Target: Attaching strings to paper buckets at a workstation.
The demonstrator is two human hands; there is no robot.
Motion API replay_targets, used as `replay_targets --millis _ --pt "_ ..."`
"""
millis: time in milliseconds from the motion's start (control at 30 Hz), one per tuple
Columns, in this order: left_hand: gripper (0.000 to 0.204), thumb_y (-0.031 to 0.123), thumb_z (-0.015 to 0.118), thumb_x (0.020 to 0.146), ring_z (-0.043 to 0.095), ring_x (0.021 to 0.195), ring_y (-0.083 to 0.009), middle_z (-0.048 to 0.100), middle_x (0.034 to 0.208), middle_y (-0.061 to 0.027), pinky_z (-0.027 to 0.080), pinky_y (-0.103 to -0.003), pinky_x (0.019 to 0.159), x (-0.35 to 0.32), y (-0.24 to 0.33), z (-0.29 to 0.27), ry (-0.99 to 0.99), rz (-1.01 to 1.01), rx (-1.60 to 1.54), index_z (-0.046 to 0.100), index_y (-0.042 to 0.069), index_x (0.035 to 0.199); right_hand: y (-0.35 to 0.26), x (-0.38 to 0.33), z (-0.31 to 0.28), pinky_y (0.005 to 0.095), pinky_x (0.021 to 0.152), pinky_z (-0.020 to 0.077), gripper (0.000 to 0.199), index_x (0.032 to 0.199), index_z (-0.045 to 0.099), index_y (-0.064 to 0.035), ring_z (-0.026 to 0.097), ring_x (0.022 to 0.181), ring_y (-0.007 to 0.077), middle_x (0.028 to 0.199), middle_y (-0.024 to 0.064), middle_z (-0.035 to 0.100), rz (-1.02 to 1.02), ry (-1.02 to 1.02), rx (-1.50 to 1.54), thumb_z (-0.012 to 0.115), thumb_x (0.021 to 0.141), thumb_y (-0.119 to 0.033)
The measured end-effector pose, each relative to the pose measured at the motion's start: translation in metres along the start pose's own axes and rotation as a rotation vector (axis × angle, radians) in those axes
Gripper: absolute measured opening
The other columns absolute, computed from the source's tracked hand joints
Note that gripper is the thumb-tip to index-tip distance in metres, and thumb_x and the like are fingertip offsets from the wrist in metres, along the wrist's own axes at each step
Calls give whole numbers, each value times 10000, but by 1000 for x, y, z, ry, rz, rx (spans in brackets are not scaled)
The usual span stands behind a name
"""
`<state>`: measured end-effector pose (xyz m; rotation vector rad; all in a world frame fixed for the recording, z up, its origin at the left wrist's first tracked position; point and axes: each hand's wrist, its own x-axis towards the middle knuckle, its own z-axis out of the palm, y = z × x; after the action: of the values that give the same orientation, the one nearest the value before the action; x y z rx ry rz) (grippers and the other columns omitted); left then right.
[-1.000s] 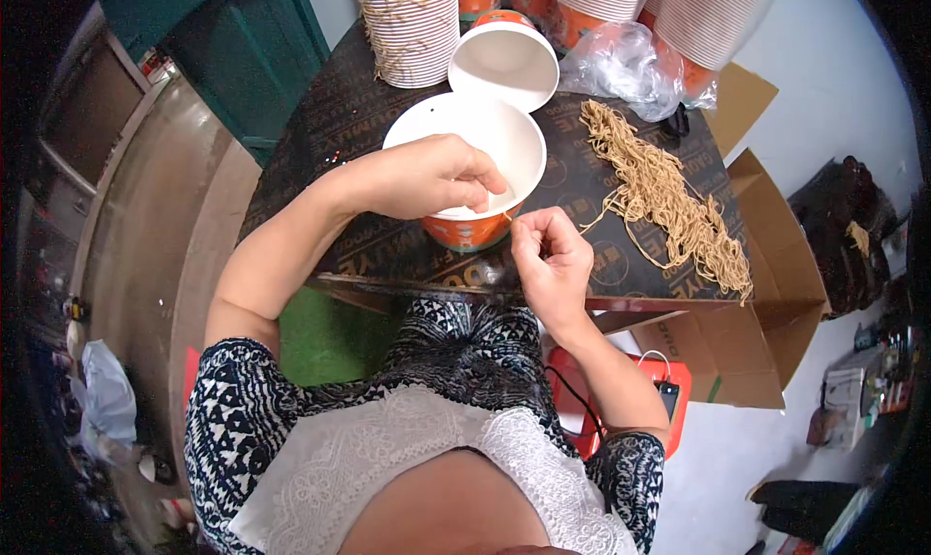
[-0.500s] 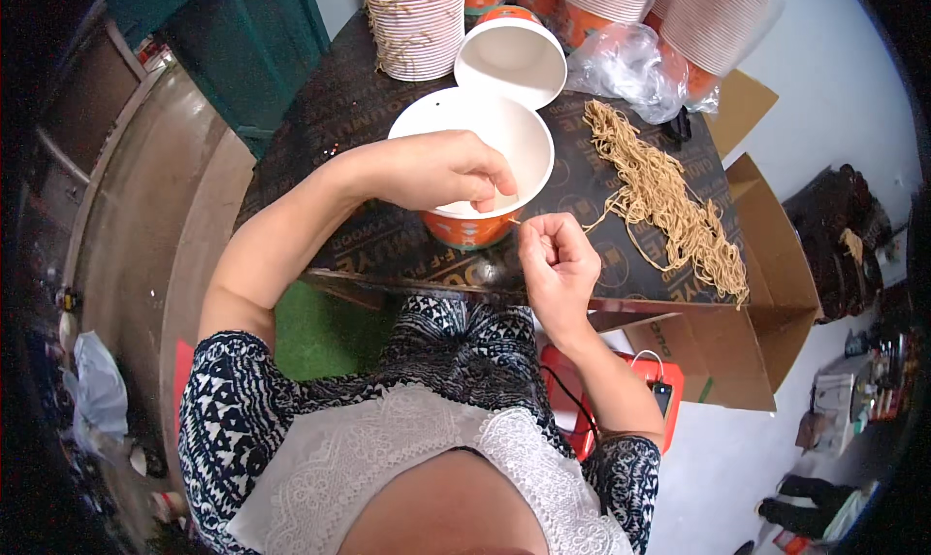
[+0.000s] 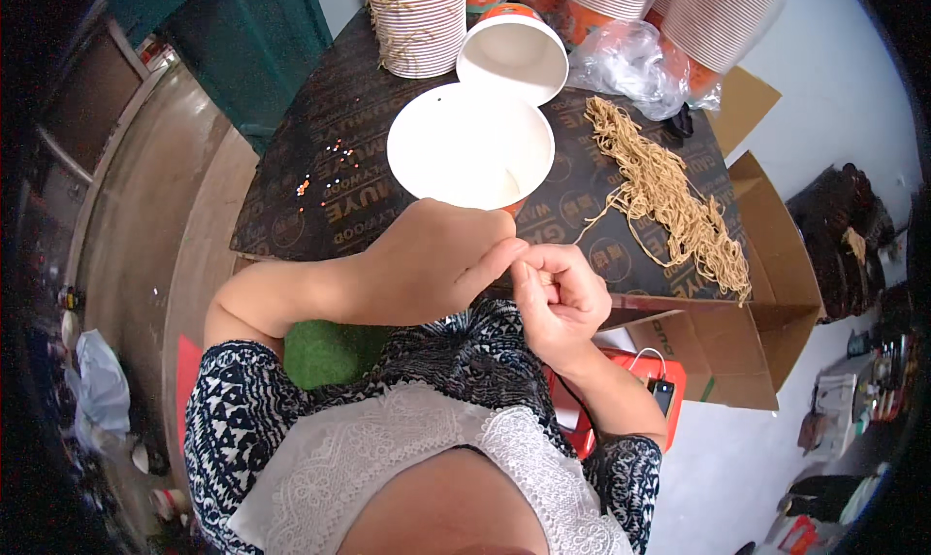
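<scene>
My left hand (image 3: 436, 259) reaches across in front of the near rim of a white-lined orange paper bucket (image 3: 465, 147). Its thumb and fingers are closed in a pinch, and what they hold is hidden. Right against them, the fingertips of my right hand (image 3: 561, 298) are pinched on a tan cord. This cord runs from a loose tan cord bundle (image 3: 669, 201) on the table's right side to behind my right hand. A short bit of cord shows inside the bucket at its near right wall.
A second bucket (image 3: 514, 60) lies tipped behind the first. Stacked buckets (image 3: 419, 21), some with cord, line the back beside a clear plastic bag (image 3: 630, 65). Small beads (image 3: 304, 186) lie scattered on the dark table (image 3: 281, 147). An open cardboard box (image 3: 776, 264) is at the right.
My left hand has come out from over the bucket, moving toward me until its fingers meet my right hand's. The beads at left are now uncovered. My right hand has shifted slightly nearer me.
</scene>
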<state>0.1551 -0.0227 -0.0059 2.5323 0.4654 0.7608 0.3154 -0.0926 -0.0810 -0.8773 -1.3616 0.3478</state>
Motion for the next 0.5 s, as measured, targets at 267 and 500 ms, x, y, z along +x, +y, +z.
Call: replay_targets --millis 267,500 --pt "62 31 559 905 581 687 -370 560 742 -164 450 -406 603 -2 -3 1 22 87 69 531 13 853 -4 -5 2 169 477 287 31 898 628 3 363 536 -20 616 -91 468 266 -44 157 656 884 6" --pt "98 -5 569 876 590 689 -189 602 804 -137 478 -315 643 14 -10 -13 249 -54 115 578 -1 974 12 2 0 158 498 256 31 887 606 -3 333 566 -32 654 -116 440 441 42 274 626 911 -3"
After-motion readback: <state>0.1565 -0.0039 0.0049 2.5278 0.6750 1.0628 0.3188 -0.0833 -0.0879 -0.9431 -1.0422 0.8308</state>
